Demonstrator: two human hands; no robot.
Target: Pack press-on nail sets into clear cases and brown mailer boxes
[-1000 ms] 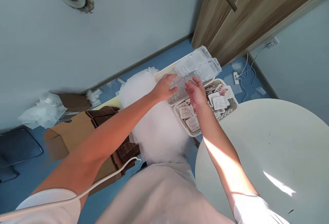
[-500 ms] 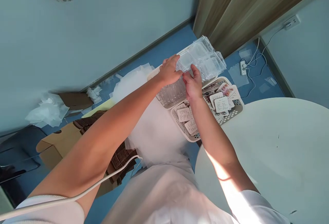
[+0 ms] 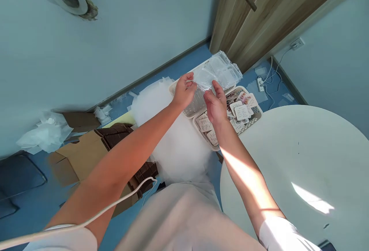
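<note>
A clear plastic bag (image 3: 204,80) is stretched between my hands over the light basket (image 3: 188,113). My left hand (image 3: 183,92) is closed on its left edge, thumb and fingers pinched. Its near edge sits between the thumb and fingers of my right hand (image 3: 216,103). Behind it, a stack of clear plastic bags (image 3: 226,70) lies across the far part of that basket. Close to my right wrist is a second basket (image 3: 255,119), with printed cards (image 3: 242,112) in it. My right forearm partly covers this basket.
A white round table (image 3: 273,158) stands at the right. Below the baskets is a large, white, filled translucent bag (image 3: 178,147). An open cardboard box (image 3: 83,153) with brown contents is at the left. A white cable (image 3: 115,203) crosses my left arm. A power strip (image 3: 260,85) lies near the wall.
The clear bag now shows lifted and spread between my hands. My left hand has drawn back from the stack, its fingers more curled. The whole view has shifted somewhat.
</note>
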